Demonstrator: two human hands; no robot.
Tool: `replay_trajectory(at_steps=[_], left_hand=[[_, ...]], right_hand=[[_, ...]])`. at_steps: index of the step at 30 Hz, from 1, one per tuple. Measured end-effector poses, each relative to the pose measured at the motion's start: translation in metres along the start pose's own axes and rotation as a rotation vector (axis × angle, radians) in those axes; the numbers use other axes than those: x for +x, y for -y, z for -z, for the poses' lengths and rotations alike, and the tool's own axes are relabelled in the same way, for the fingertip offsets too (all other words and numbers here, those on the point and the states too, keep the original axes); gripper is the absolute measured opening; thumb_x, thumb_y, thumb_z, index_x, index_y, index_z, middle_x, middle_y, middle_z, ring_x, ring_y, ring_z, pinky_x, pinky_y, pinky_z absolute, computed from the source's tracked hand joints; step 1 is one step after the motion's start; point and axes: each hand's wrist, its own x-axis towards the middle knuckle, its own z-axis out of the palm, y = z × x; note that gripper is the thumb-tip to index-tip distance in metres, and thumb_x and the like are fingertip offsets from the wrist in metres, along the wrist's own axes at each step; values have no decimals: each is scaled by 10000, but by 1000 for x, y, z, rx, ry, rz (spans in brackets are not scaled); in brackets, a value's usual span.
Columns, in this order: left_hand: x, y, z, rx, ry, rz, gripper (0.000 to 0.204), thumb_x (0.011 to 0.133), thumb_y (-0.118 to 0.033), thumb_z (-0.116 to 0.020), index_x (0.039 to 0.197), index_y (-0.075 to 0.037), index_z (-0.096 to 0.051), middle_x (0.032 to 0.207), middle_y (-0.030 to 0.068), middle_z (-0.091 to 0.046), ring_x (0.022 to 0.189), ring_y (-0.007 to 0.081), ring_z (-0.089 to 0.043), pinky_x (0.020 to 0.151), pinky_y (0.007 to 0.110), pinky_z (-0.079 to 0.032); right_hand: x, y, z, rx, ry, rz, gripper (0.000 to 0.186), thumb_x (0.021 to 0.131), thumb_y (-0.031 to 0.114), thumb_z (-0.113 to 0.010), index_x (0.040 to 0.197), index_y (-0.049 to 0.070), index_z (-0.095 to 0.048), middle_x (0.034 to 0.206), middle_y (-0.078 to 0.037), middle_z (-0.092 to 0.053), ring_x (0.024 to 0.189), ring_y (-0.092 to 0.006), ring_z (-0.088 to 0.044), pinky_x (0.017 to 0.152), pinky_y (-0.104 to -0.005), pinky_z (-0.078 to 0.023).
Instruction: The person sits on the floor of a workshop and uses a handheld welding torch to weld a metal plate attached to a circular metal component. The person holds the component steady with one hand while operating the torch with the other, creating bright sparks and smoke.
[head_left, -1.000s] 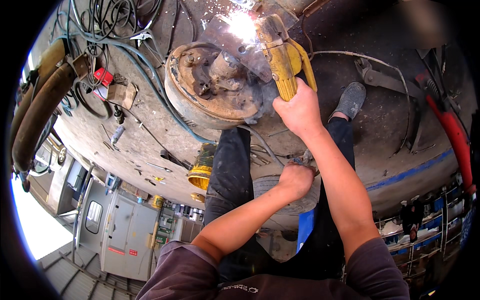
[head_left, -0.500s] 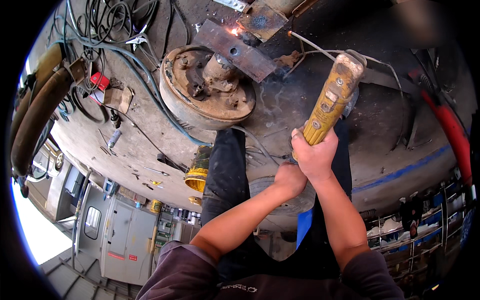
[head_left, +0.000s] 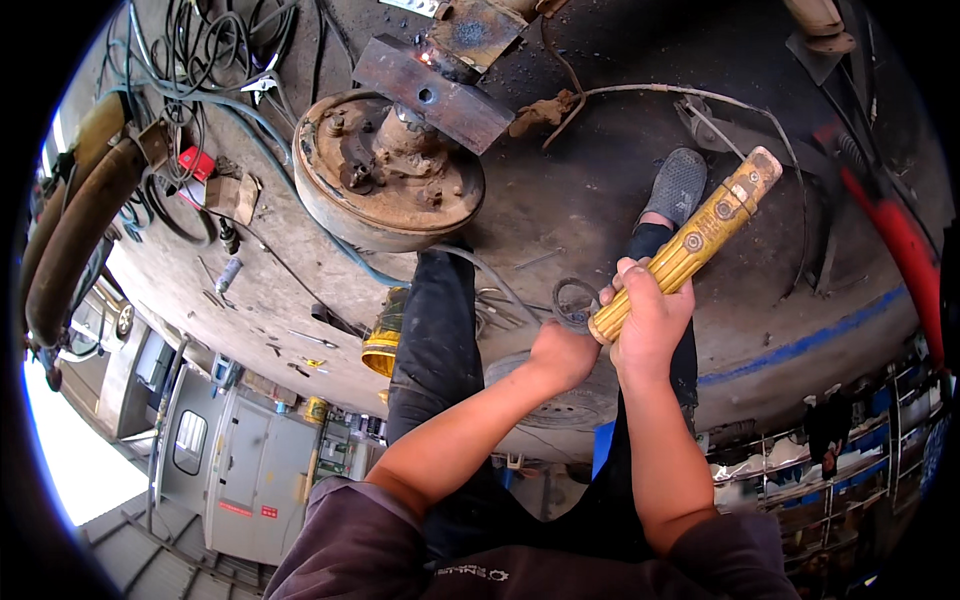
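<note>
My right hand point(head_left: 652, 312) is closed around the ribbed yellow handle of a welding electrode holder point(head_left: 705, 232), which tilts up to the right. A thin electrode point(head_left: 715, 128) sticks out from its far end toward the upper left. Against the lower end of the holder, my left hand point(head_left: 562, 355) is closed in a fist; what it grips is hidden. Left of them stands a rusty wheel hub with drum point(head_left: 390, 180), a steel plate with a hole point(head_left: 455, 105) lying across its top. At the plate's far edge a small spot glows orange point(head_left: 426, 57). The electrode is well apart from it.
Hoses and cables point(head_left: 200, 50) lie tangled at the far left. A yellow bucket point(head_left: 383, 335) stands beside my left leg. My right shoe point(head_left: 680, 185) is near the holder. A red bar point(head_left: 890, 240) runs along the right; a second rusty plate point(head_left: 475, 30) lies beyond the hub.
Both hands have shifted, and the electrode holder has swung right and lower, away from the plate. The glow has dimmed and the smoke beside the hub has thinned. The view has moved slightly.
</note>
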Motion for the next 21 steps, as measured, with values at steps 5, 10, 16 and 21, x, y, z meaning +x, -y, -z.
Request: replay_trajectory(at_steps=[5, 10, 16, 21], left_hand=[[19, 1, 0, -365, -193, -161, 546, 951, -349, -656, 1431, -123, -524, 1400, 132, -617, 1308, 285, -589, 1066, 415, -465], [28, -9, -24, -468, -423, -99, 528, 942, -332, -669, 1408, -118, -544, 1358, 126, -638, 1287, 296, -600, 1064, 420, -463], [7, -17, -42, -800, -479, -84, 387, 953, -263, -644, 1304, -104, -607, 1163, 100, -728, 1112, 290, -701, 918, 388, -543], [19, -14, -79, -589, -670, -172, 220, 970, -100, -578, 1170, -72, -666, 1095, 129, -737, 1055, 296, -704, 874, 404, -533]], right_hand=[[2, 10, -12, -36, 109, -53, 268, 864, 23, -698, 1063, 37, -519, 852, -61, -607, 617, -125, -589, 538, -292, -530], [-2, 17, -1, -94, 198, -16, 240, 873, 10, -713, 1032, 23, -534, 794, -43, -614, 560, -113, -598, 509, -271, -495], [-6, 3, 23, -131, 202, -38, 234, 875, 14, -709, 1026, 32, -532, 812, -51, -626, 560, -119, -605, 504, -280, -519], [-16, -15, 22, -147, 215, -92, 315, 877, 7, -659, 1161, 37, -527, 860, -44, -578, 640, -117, -584, 556, -295, -532]])
